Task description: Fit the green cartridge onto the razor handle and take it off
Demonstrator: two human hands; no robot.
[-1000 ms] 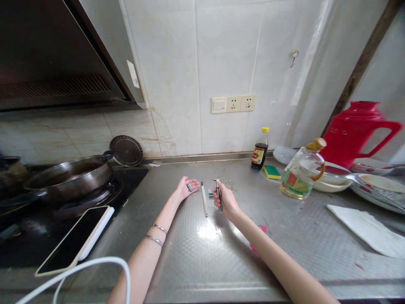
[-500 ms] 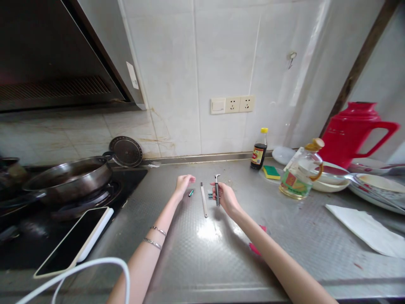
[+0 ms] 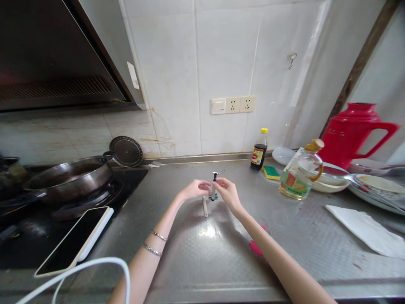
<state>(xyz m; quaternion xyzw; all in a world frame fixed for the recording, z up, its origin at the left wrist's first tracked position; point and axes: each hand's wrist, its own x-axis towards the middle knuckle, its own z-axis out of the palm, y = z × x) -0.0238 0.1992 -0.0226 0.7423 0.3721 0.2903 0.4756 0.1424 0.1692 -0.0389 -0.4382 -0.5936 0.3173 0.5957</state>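
Upright above the counter is a slim razor with a dark and silver handle and a small T-shaped head at the top. My right hand is closed on it, thumb and fingers pinching the handle. My left hand is just left of the razor, fingers bent and apart; whether the fingertips touch the handle I cannot tell. A narrow pale metal strip lies below, its far end hidden by my left hand. Small teal pieces show behind the razor handle.
Left, a phone lies at the hob's edge, near a steel pan and a white cable. Right stand a soy sauce bottle, sponge, oil jug and red thermos. White paper lies in front.
My left hand has moved right, up to the razor. My right hand has shifted slightly left and turned the razor, so its head now shows as a T. The small green piece is now out of sight.
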